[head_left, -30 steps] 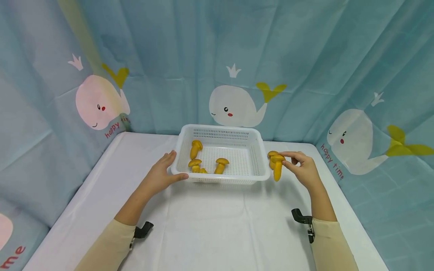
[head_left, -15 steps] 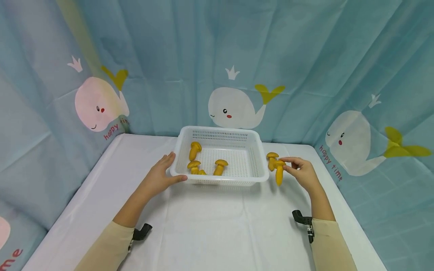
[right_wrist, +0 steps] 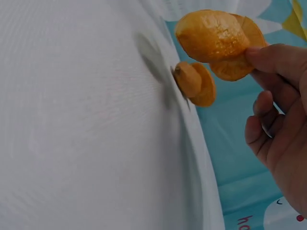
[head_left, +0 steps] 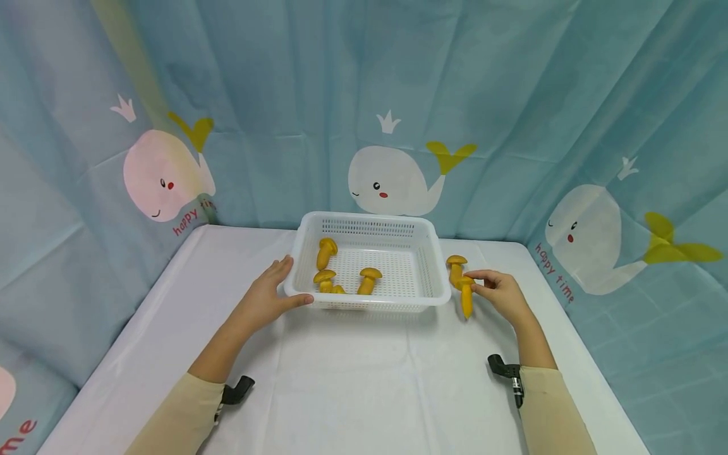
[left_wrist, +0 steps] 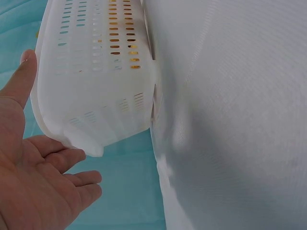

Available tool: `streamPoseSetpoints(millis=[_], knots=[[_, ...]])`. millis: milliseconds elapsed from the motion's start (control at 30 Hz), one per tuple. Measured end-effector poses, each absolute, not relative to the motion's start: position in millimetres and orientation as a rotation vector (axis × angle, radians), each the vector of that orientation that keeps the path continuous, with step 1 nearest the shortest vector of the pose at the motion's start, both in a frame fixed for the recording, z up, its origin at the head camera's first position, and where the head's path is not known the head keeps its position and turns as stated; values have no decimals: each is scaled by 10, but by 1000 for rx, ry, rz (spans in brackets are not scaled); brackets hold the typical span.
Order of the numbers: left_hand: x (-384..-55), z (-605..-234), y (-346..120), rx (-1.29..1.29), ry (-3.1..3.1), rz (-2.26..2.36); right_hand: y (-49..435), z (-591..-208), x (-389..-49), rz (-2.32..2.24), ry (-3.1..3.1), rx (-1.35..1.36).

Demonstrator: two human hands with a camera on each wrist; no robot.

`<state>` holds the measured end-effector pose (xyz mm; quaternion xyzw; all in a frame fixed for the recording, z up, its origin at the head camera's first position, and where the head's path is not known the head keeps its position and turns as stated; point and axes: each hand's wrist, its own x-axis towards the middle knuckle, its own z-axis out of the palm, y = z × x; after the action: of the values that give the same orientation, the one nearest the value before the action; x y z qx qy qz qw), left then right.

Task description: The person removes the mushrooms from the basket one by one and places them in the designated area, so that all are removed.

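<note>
In the head view, my right hand (head_left: pixel 500 294) pinches a yellow mushroom (head_left: pixel 467 302) by its cap, stem pointing toward me. A second mushroom (head_left: pixel 456 268) stands on the table just behind it, right of the basket. The right wrist view shows the held mushroom (right_wrist: pixel 211 36) between thumb and fingers, above the table surface, with the other mushroom (right_wrist: pixel 194 82) beyond. My left hand (head_left: pixel 267 297) rests against the near left corner of the white basket (head_left: pixel 364 299), its thumb extended along the front rim. In the left wrist view, the left hand's (left_wrist: pixel 38 177) fingers lie loosely bent below the corner.
Inside the basket are several yellow mushrooms, among them one at the back left (head_left: pixel 326 254) and one near the front (head_left: pixel 369 281). A white cloth covers the table (head_left: pixel 352 379). Blue curtains (head_left: pixel 273 95) with whale prints close off the back and sides.
My right hand has brought its mushroom slightly down and nearer to me, uncovering more of the mushroom behind it. The left hand and the basket have stayed put.
</note>
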<state>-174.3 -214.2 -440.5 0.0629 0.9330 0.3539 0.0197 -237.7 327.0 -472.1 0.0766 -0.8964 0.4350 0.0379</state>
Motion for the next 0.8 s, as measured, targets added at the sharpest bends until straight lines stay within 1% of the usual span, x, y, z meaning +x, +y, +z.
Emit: streamPoseSetpoints(millis=[533, 800], knots=[[-1756, -4398, -2152, 200, 2883, 1096, 3313, -4924, -2475, 1314, -2866, 171], [-1749, -4391, -2151, 186, 2873, 1099, 3298, -4916, -2467, 1309, -2883, 231]])
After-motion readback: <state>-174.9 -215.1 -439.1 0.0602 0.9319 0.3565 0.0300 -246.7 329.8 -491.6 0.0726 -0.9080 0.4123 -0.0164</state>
